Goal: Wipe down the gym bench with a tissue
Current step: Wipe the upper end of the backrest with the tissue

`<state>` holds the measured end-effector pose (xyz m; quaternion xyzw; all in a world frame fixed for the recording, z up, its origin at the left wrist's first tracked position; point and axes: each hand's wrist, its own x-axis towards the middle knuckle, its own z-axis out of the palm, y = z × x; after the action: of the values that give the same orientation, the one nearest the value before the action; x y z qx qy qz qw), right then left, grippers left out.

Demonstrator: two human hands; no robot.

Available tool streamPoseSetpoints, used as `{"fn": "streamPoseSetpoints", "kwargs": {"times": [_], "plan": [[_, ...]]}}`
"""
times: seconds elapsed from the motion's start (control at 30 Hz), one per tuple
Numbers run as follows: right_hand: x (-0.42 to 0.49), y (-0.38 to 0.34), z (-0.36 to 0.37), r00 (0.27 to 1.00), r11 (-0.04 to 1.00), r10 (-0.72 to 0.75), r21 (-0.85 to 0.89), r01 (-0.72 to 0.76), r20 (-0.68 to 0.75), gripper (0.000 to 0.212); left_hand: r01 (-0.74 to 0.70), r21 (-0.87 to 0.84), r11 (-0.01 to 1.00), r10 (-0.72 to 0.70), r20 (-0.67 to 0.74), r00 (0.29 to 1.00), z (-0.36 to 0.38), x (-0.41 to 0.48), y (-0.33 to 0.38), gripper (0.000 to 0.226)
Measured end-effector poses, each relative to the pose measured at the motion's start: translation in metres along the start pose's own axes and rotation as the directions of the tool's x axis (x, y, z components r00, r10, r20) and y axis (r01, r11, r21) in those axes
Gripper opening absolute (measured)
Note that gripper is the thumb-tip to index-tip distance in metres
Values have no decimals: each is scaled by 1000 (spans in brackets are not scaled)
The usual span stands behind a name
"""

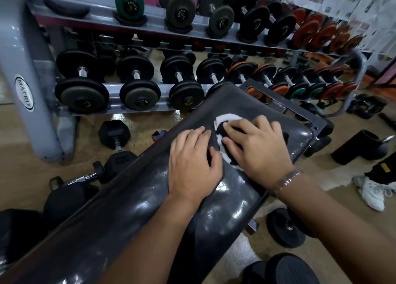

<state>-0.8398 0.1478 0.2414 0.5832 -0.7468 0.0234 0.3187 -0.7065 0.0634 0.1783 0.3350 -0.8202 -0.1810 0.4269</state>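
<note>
A dark, glossy padded gym bench [139,198] runs diagonally from the lower left to the upper right. Near its far end lies a white tissue [224,120], mostly covered by my right hand [257,142], which presses it flat against the pad with spread fingers. A bracelet sits on that wrist. My left hand [192,161] rests flat on the bench just left of the tissue, fingers straight, its thumb close to the tissue's edge.
A two-tier dumbbell rack [150,90] stands behind the bench. Hex dumbbells [114,133] lie on the floor to the left, and a weight plate [286,230] and a black roller [362,146] lie to the right. Someone's white shoe [372,191] is at the right edge.
</note>
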Motion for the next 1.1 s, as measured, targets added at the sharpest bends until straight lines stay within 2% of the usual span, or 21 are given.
{"fn": "streamPoseSetpoints", "kwargs": {"times": [0.07, 0.2, 0.27, 0.37, 0.43, 0.53, 0.6, 0.67, 0.73, 0.87, 0.93, 1.03, 1.1], "plan": [[-7, 16, -3, 1000, 1000, -29, 11, 29, -12, 37, 1, -7, 1000, -1, -5, 1000, 1, -1, 1, 43], [33, 16, 7, 989, 988, 147, -49, -145, 34, 35, -1, -21, 1000, 1, -22, 1000, 0, -1, 1, 43], [36, 0, 10, 994, 993, 102, -54, -101, 27, 35, -4, -20, 1000, 3, -27, 1000, 0, 0, 1, 42], [11, 5, 7, 999, 998, -45, 47, 45, -1, 38, 2, -19, 1000, -3, -38, 999, 1, -1, 0, 41], [13, 21, 7, 1000, 997, -21, 73, 21, -7, 38, 7, -22, 1000, -8, -49, 999, 1, -1, 1, 41], [44, 17, 13, 993, 994, 110, -25, -109, 31, 40, 8, -13, 1000, -9, -65, 998, 1, -2, 1, 41], [46, 3, 15, 996, 994, 80, -71, -78, 25, 40, 2, -7, 1000, -2, -71, 997, 0, -2, 1, 40], [29, 1, 14, 1000, 1000, -21, -5, 21, 1, 39, -1, -6, 1000, 0, -76, 997, 0, -2, 1, 39], [19, 14, 11, 998, 996, -58, 68, 60, -38, 38, 3, -13, 1000, -4, -80, 997, 0, -2, 2, 40], [59, 8, 20, 998, 998, 62, -35, -61, 26, 38, -9, 3, 1000, 9, -73, 997, 0, -3, 1, 40], [64, -8, 26, 1000, 998, -3, -62, 5, 30, 39, -12, -9, 1000, 11, -67, 998, -2, -3, 2, 36], [46, -4, 24, 983, 982, -183, 40, 183, 7, 39, 5, -57, 998, -8, -67, 998, -5, -2, 3, 22], [53, 9, 22, 982, 981, -189, 43, 187, 30, 39, 11, -65, 998, -15, -65, 998, -7, -1, 5, 17]]}}
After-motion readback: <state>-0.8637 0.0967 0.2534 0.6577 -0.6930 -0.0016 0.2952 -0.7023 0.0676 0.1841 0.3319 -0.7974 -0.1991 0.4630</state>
